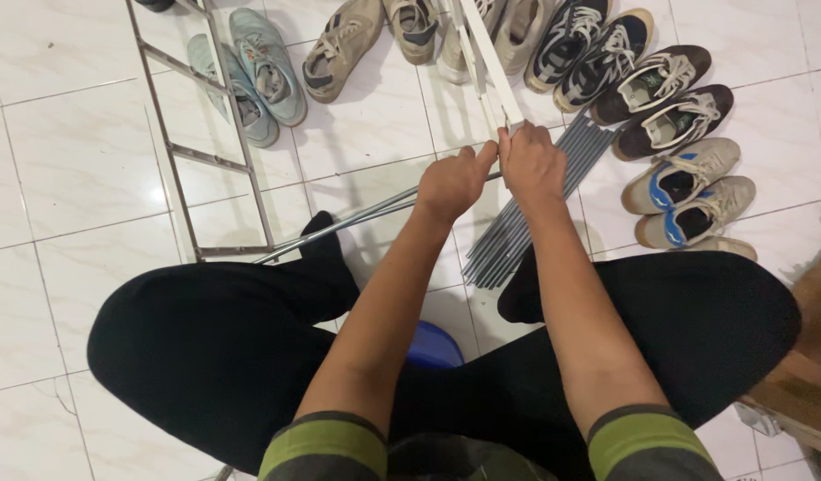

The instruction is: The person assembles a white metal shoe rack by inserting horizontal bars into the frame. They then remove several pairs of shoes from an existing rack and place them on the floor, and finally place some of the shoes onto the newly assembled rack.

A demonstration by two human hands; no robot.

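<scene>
My left hand (452,184) and my right hand (532,165) meet in front of me over the tiled floor. Both grip the near end of a white metal frame piece (486,58) that slants away toward the top of the view. A thin metal rod (357,218) runs from under my left hand down to the left. A bundle of grey metal rods (526,218) lies on the floor below my right hand. My legs in black trousers spread to either side.
Several pairs of shoes (660,98) lie in an arc across the far floor. A grey ladder-like metal frame (206,156) lies at the left. A blue stool (434,346) shows between my legs. A wooden object (802,374) stands at the right edge.
</scene>
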